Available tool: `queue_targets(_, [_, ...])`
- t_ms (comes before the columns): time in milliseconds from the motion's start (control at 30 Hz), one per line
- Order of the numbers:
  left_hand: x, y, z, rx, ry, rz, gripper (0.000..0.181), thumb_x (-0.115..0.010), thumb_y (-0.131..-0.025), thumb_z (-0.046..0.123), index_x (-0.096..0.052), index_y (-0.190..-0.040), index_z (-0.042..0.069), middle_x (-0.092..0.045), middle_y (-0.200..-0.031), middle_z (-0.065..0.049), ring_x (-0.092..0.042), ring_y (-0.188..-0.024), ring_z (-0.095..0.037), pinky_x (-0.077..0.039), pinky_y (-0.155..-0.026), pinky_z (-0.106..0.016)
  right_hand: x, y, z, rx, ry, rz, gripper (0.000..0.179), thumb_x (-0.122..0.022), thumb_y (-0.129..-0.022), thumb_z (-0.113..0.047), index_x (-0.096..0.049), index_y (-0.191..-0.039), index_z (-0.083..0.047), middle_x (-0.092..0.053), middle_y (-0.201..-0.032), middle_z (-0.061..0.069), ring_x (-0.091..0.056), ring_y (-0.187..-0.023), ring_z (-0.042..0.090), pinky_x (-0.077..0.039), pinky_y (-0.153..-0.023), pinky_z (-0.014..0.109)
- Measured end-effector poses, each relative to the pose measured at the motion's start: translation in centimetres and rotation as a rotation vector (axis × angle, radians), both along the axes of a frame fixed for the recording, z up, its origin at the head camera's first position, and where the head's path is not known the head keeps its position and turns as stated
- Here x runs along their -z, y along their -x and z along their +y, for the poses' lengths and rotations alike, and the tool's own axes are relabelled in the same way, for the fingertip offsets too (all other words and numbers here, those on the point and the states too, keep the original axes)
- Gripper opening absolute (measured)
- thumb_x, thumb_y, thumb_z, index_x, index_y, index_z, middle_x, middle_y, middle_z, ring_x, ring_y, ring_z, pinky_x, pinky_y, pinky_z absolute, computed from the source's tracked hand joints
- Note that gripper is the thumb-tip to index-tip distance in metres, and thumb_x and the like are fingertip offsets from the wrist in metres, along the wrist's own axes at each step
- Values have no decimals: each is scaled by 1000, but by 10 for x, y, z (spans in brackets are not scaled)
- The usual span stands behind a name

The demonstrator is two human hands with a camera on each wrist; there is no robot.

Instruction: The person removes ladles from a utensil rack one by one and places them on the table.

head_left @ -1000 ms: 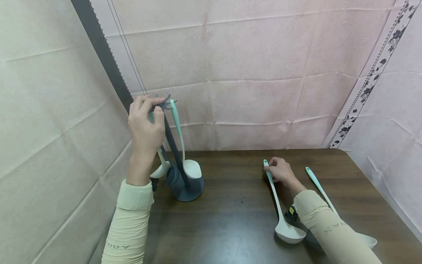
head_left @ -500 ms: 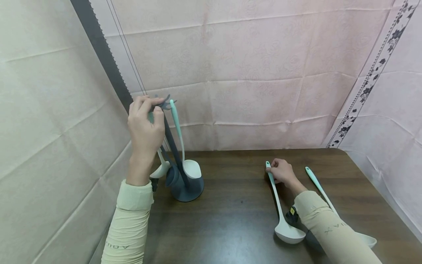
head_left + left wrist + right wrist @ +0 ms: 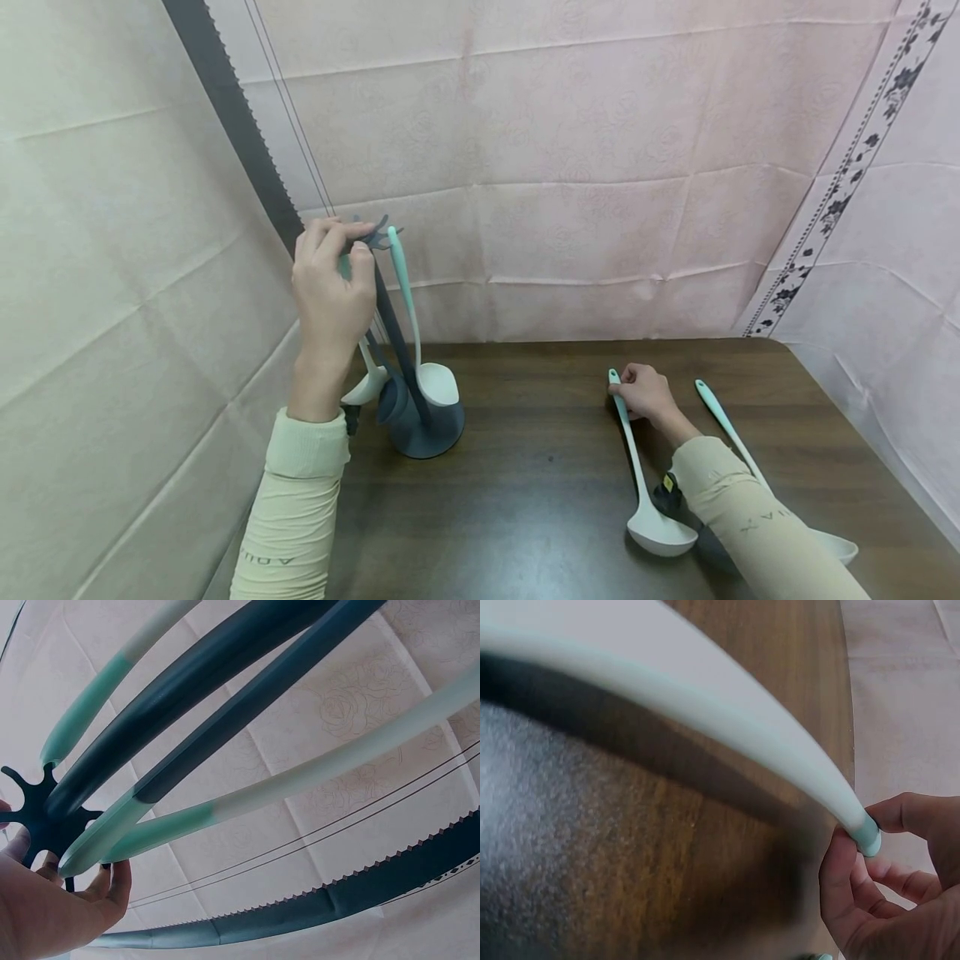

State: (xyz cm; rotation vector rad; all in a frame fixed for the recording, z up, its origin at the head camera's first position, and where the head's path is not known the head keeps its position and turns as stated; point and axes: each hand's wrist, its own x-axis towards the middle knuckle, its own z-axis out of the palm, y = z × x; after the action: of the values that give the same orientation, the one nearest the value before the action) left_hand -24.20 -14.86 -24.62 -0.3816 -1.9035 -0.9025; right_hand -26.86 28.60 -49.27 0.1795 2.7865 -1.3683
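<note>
A dark blue utensil stand (image 3: pixel 427 437) is at the left of the table. My left hand (image 3: pixel 330 287) grips its hooked top (image 3: pixel 37 817), fingers curled around the hooks beside the hanging handles. From the hooks hang a white utensil with a mint handle (image 3: pixel 437 385), another white one (image 3: pixel 365 387) partly behind my hand, and a dark-headed one (image 3: pixel 392 400). At the right, my right hand (image 3: pixel 647 393) pinches the mint handle end of a white ladle (image 3: pixel 660 533). In the right wrist view, thumb and fingers meet on the handle tip of the ladle (image 3: pixel 765 735), slightly above the wood.
Right of the ladle lies another white utensil with a mint handle (image 3: pixel 723 417), partly hidden by my right forearm. A dark shape (image 3: pixel 712 550) shows beside the forearm. Cloth curtains (image 3: pixel 570 208) enclose the wooden table (image 3: pixel 525 500) at the back and sides.
My right hand and the ladle's handle end have shifted slightly to the right; the bowl has barely moved. My left hand has stayed on the stand's top.
</note>
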Motion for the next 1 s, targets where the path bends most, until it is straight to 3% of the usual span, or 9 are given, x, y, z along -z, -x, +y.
queue_targets(300, [0,1,0,-3,0,-4,41,-48,-98,24,-80,-116,6,-68,-113,-15,-55,-131,-26,-45,-106,-53,9,2,4,4,-11,-21,20,-69,-101,-18,-57,-97,-2,-59,-85,12,-62,-64,21,-60,-56,34])
queue_targets(1000, [0,0,0,14,-5,13,40,-48,-97,23,-81,-115,9,-68,-113,-14,-56,-132,-24,-47,-104,-55,15,4,8,-12,-61,20,20,-70,-99,-17,-57,-92,-3,-56,-71,8,-59,-55,18,-59,-53,33])
